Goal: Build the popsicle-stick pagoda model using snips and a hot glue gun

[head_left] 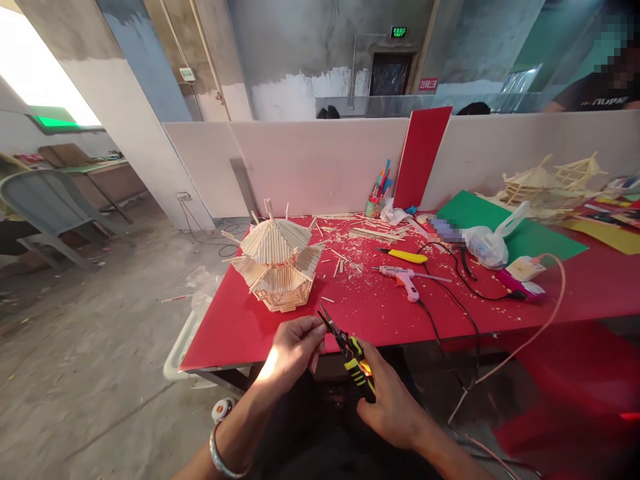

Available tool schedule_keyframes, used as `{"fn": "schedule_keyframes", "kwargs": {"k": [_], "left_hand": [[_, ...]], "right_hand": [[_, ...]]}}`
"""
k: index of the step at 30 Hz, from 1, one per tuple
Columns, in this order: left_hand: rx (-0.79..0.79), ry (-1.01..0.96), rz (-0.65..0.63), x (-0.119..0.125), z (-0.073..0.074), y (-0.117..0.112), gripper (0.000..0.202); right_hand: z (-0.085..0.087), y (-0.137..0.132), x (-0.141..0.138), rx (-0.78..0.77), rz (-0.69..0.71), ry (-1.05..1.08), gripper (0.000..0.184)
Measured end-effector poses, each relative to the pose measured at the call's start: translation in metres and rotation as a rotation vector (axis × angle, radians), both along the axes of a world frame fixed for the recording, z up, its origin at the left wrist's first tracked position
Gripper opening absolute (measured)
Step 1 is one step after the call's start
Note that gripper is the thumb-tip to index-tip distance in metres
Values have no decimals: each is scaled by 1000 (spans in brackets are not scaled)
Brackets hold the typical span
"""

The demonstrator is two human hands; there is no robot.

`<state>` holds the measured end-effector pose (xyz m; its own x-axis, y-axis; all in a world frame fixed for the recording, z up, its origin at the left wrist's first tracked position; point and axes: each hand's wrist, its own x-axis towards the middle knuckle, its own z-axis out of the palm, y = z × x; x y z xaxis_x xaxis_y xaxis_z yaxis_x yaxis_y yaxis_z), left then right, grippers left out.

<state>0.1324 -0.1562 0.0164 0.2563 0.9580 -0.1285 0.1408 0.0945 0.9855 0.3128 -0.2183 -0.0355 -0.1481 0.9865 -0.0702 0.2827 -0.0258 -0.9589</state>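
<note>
My right hand (393,397) is wrapped round the black-and-yellow handles of needle-nose pliers (354,363). Their thin, dark jaws point up and away from me and stand slightly apart. Close beside those jaws, the fingers of my left hand (295,347) are pinched together; whatever lies between them is too small or hidden to make out. Both hands are over the table's near edge. Just beyond my left hand stands a tiered pavilion model (277,260) built of thin wooden sticks, upright on the red tabletop (220,340).
A pink glue gun (405,281) and a yellow utility knife (406,256) lie to the right among cables. Stick offcuts (341,267) litter the middle. Farther right are a plastic bag (487,245), a green sheet (463,207) and a power strip (523,283). A pen cup (373,207) stands behind.
</note>
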Motion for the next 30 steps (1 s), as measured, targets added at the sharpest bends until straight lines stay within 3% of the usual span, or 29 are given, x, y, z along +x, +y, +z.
{"fn": "schedule_keyframes", "kwargs": {"k": [3, 7, 15, 20, 26, 30], "left_hand": [[-80, -82, -38, 0, 2, -2, 38], [-222, -241, -110, -1, 4, -9, 36], [-479, -466, -308, 0, 13, -16, 22], [-475, -565, -335, 1, 7, -15, 24], [-432, -582, -338, 1, 1, -19, 31], [-480, -555, -369, -1, 2, -18, 31]], "right_hand": [[-3, -1, 8, 142, 115, -91, 81], [-8, -5, 17, 201, 150, -193, 80], [-44, -2, 50, 384, 211, -460, 89], [-49, 3, 58, 560, 263, -513, 93], [-59, -6, 55, 514, 255, -512, 96], [-53, -6, 55, 450, 281, -482, 98]]}}
